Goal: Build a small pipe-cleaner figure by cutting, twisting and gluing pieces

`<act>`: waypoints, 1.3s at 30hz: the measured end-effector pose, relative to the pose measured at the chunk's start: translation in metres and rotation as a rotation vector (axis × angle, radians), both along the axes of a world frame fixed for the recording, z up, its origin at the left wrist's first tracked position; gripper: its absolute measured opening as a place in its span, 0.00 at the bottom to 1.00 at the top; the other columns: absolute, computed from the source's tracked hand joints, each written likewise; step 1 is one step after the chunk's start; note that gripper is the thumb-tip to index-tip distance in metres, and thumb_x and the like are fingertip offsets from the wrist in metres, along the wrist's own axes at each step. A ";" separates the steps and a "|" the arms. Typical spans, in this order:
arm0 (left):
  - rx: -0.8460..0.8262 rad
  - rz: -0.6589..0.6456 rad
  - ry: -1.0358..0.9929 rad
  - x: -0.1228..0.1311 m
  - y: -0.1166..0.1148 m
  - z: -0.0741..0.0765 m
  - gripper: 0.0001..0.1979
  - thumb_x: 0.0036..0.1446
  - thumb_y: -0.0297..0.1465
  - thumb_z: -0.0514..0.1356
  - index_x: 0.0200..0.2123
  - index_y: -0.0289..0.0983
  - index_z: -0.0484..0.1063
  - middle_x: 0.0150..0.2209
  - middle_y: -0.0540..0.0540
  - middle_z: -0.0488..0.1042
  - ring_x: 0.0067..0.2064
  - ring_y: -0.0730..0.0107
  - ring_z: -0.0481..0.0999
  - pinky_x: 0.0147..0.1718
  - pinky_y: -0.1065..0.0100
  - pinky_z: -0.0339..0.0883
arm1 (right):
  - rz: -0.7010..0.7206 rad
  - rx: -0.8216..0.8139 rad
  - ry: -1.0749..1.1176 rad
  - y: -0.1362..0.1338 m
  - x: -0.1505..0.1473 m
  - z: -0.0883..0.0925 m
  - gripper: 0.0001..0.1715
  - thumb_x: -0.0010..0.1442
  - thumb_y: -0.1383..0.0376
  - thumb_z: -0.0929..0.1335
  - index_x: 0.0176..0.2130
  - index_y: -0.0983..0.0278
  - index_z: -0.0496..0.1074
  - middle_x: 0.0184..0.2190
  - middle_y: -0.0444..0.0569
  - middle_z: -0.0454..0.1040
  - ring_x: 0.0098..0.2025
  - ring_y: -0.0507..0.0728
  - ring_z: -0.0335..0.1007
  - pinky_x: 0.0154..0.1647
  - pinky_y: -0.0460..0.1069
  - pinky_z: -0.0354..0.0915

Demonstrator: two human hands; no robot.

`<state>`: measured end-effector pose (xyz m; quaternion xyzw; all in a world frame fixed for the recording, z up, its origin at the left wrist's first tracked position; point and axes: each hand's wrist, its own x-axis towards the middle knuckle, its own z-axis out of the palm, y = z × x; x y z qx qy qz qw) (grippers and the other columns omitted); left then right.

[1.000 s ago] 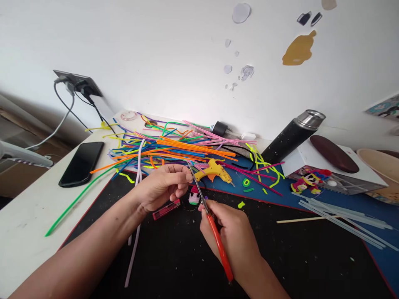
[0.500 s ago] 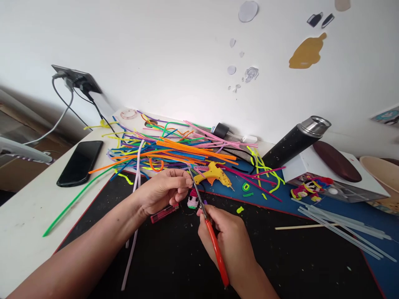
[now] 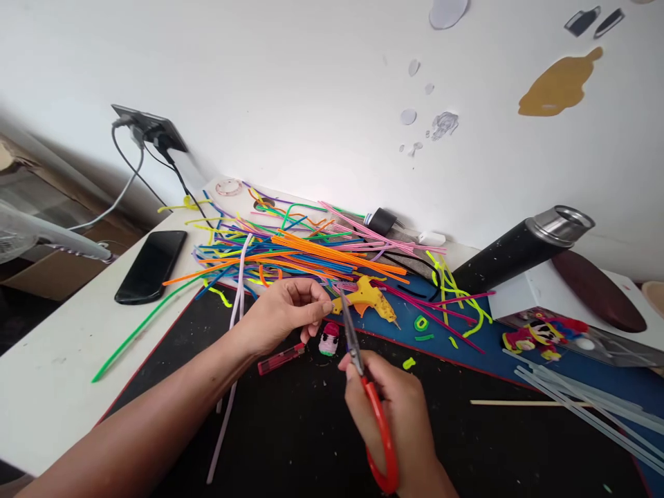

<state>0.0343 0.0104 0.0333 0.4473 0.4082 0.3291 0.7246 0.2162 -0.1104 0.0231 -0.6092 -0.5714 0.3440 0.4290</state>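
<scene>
My right hand (image 3: pixel 391 404) is wrapped round the red-orange handles of a pair of scissors (image 3: pixel 382 432), whose metal blades point up and away from me. The blade tips stand just right of my left hand (image 3: pixel 293 311). Its thumb and forefinger are pinched together, and whatever lies between them is too small to make out. Below those fingers, a little doll-like head (image 3: pixel 328 340) with pink-red hair rests on the black mat, beside a pink-red utility knife (image 3: pixel 281 360). Behind the blades lies a yellow glue gun (image 3: pixel 371 299).
A heap of coloured pipe cleaners (image 3: pixel 306 249) spreads along the wall. To the left are a phone (image 3: pixel 151 268) and pale lilac stems (image 3: pixel 225 422). A black flask (image 3: pixel 511 249), a colourful figure (image 3: pixel 539 339) and clear glue sticks (image 3: pixel 586 398) occupy the right side.
The scissors have drawn slightly right and down, away from my left fingertips. My left hand keeps its pinch. The whole view has shifted a little.
</scene>
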 end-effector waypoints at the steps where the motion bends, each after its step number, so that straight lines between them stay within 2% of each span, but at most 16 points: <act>1: 0.016 0.017 -0.009 0.000 0.000 0.000 0.18 0.50 0.40 0.77 0.28 0.35 0.75 0.18 0.53 0.72 0.18 0.77 0.68 0.16 0.77 0.64 | -0.004 -0.058 0.063 0.001 0.004 0.002 0.16 0.69 0.57 0.67 0.37 0.61 0.81 0.16 0.37 0.61 0.14 0.50 0.54 0.14 0.44 0.53; 3: 0.043 0.035 -0.021 0.001 -0.001 0.002 0.19 0.51 0.42 0.77 0.29 0.35 0.75 0.19 0.52 0.72 0.19 0.77 0.69 0.17 0.76 0.66 | -0.031 -0.200 0.187 0.003 0.013 0.007 0.20 0.72 0.52 0.66 0.42 0.62 0.81 0.16 0.37 0.62 0.14 0.51 0.58 0.15 0.45 0.57; 4: 0.056 0.039 -0.028 0.001 -0.002 0.002 0.20 0.52 0.42 0.77 0.29 0.35 0.75 0.19 0.52 0.72 0.19 0.77 0.69 0.18 0.76 0.66 | -0.033 -0.236 0.230 0.004 0.016 0.009 0.21 0.72 0.50 0.66 0.44 0.63 0.80 0.16 0.38 0.65 0.16 0.53 0.63 0.17 0.45 0.61; 7: 0.089 0.041 -0.030 0.001 -0.004 0.003 0.20 0.52 0.43 0.77 0.29 0.35 0.75 0.20 0.52 0.72 0.20 0.77 0.69 0.19 0.76 0.67 | 0.027 -0.262 0.270 0.004 0.019 0.015 0.25 0.72 0.47 0.67 0.46 0.64 0.81 0.18 0.43 0.72 0.20 0.55 0.71 0.24 0.48 0.68; 9: 0.109 0.040 -0.014 0.000 -0.005 0.002 0.19 0.52 0.42 0.78 0.30 0.35 0.75 0.21 0.53 0.73 0.20 0.77 0.70 0.20 0.75 0.68 | 0.054 -0.277 0.268 0.004 0.016 0.017 0.26 0.71 0.46 0.68 0.45 0.65 0.81 0.18 0.43 0.73 0.21 0.56 0.73 0.26 0.48 0.69; 14: 0.134 0.027 -0.004 0.001 -0.006 0.001 0.20 0.52 0.43 0.77 0.31 0.35 0.76 0.22 0.52 0.73 0.20 0.76 0.70 0.21 0.74 0.68 | 0.062 -0.273 0.256 0.003 0.008 0.020 0.27 0.70 0.45 0.69 0.45 0.65 0.81 0.18 0.42 0.72 0.21 0.56 0.73 0.26 0.48 0.69; 17: 0.200 0.169 -0.053 -0.001 -0.003 0.006 0.21 0.53 0.45 0.76 0.29 0.36 0.75 0.21 0.52 0.73 0.20 0.76 0.69 0.20 0.74 0.66 | 0.086 -0.274 0.249 0.003 0.010 0.019 0.26 0.70 0.45 0.68 0.45 0.65 0.80 0.19 0.40 0.69 0.18 0.53 0.68 0.23 0.47 0.65; 19: 0.242 0.315 -0.093 -0.004 0.001 0.012 0.19 0.52 0.44 0.76 0.29 0.36 0.75 0.21 0.53 0.73 0.21 0.76 0.70 0.21 0.74 0.65 | 0.108 -0.254 0.159 0.003 0.011 0.018 0.24 0.71 0.47 0.68 0.45 0.64 0.80 0.21 0.40 0.70 0.19 0.53 0.66 0.22 0.46 0.63; 21: 0.276 0.430 -0.121 -0.009 0.005 0.018 0.18 0.50 0.41 0.77 0.29 0.37 0.75 0.21 0.54 0.73 0.22 0.76 0.70 0.21 0.74 0.64 | 0.181 -0.194 -0.031 0.003 0.010 0.019 0.19 0.70 0.51 0.70 0.46 0.63 0.81 0.23 0.41 0.72 0.22 0.53 0.68 0.25 0.46 0.63; 24: 0.300 0.486 -0.130 -0.014 0.009 0.023 0.18 0.49 0.40 0.77 0.29 0.38 0.74 0.21 0.54 0.72 0.23 0.76 0.70 0.22 0.74 0.62 | 0.326 -0.098 -0.383 0.000 0.005 0.022 0.11 0.68 0.56 0.72 0.39 0.61 0.80 0.24 0.41 0.74 0.24 0.54 0.70 0.27 0.47 0.60; 26: 0.303 0.476 -0.121 -0.016 0.010 0.023 0.18 0.49 0.41 0.76 0.29 0.38 0.73 0.21 0.54 0.72 0.23 0.76 0.70 0.22 0.74 0.62 | 0.395 -0.081 -0.564 -0.004 0.001 0.024 0.09 0.66 0.58 0.76 0.36 0.60 0.78 0.25 0.41 0.77 0.25 0.54 0.73 0.26 0.47 0.57; 28: 0.299 0.438 -0.116 -0.015 0.010 0.021 0.19 0.50 0.42 0.76 0.28 0.38 0.72 0.21 0.54 0.72 0.22 0.76 0.69 0.22 0.74 0.62 | 0.449 -0.103 -0.685 -0.007 -0.002 0.026 0.10 0.63 0.58 0.79 0.37 0.60 0.78 0.28 0.42 0.80 0.27 0.56 0.77 0.27 0.48 0.56; 31: 0.269 0.336 -0.116 -0.012 0.007 0.017 0.20 0.51 0.44 0.76 0.29 0.38 0.73 0.20 0.53 0.72 0.21 0.76 0.68 0.22 0.73 0.62 | 0.543 -0.169 -0.833 -0.010 -0.005 0.028 0.13 0.62 0.58 0.81 0.41 0.61 0.80 0.32 0.45 0.84 0.33 0.60 0.82 0.30 0.49 0.61; 33: 0.249 0.269 -0.112 -0.009 0.005 0.015 0.20 0.51 0.44 0.77 0.29 0.37 0.74 0.20 0.53 0.72 0.21 0.75 0.68 0.21 0.73 0.62 | 0.621 -0.217 -0.912 -0.011 -0.006 0.031 0.14 0.62 0.62 0.80 0.47 0.62 0.81 0.37 0.49 0.85 0.39 0.64 0.84 0.35 0.50 0.66; 36: 0.240 0.194 -0.109 -0.007 0.003 0.012 0.20 0.51 0.43 0.77 0.29 0.37 0.74 0.20 0.53 0.72 0.21 0.75 0.68 0.21 0.73 0.62 | 0.702 -0.276 -0.952 -0.012 -0.006 0.038 0.20 0.64 0.68 0.78 0.55 0.62 0.81 0.44 0.52 0.86 0.45 0.66 0.85 0.41 0.52 0.71; 39: 0.241 0.153 -0.114 -0.005 0.001 0.010 0.20 0.51 0.44 0.77 0.29 0.37 0.74 0.20 0.53 0.72 0.21 0.75 0.68 0.21 0.73 0.63 | 0.730 -0.304 -0.897 -0.012 -0.001 0.042 0.10 0.66 0.69 0.76 0.49 0.61 0.83 0.40 0.51 0.87 0.42 0.65 0.86 0.40 0.51 0.72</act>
